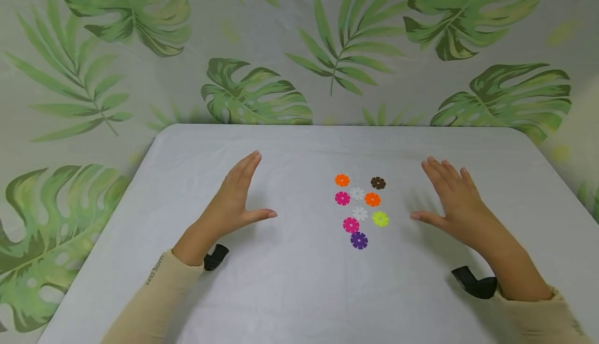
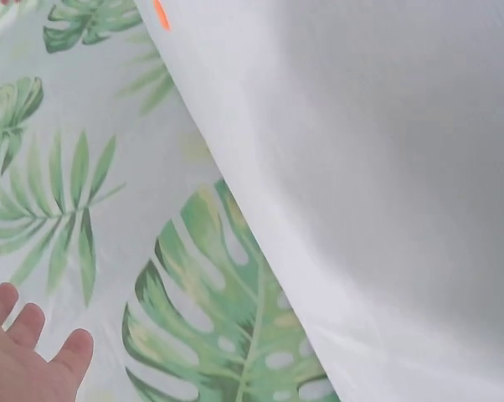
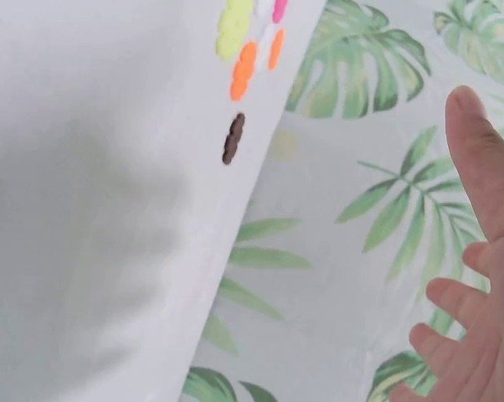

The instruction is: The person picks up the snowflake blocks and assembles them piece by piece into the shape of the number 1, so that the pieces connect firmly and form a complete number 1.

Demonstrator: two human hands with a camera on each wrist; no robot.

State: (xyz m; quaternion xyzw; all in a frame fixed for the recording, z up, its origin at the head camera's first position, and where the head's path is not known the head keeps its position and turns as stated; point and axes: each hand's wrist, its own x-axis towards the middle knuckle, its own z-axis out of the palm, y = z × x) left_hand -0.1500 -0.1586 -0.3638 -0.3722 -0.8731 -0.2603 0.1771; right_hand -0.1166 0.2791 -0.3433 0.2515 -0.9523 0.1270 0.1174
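Observation:
Several small notched plastic discs lie flat on the white table, right of its middle. At the back are an orange disc [image 1: 342, 180] and a brown disc [image 1: 378, 183]. A yellow disc [image 1: 380, 219], pink disc [image 1: 351, 225] and purple disc [image 1: 359, 240] lie nearer the front, with white discs [image 1: 360, 213] among them. My left hand [image 1: 234, 198] hovers left of the group, fingers straight and thumb spread, holding nothing. To the right of the discs, my right hand [image 1: 454, 203] is likewise spread and holds nothing; the right wrist view shows its thumb and fingers apart.
The white cloth-covered table [image 1: 290, 292] ends at a straight back edge with rounded corners. Behind it hangs a leaf-patterned backdrop [image 1: 262, 32]. A black wrist mount shows under the left wrist [image 1: 216, 258] and another under the right wrist [image 1: 474, 282].

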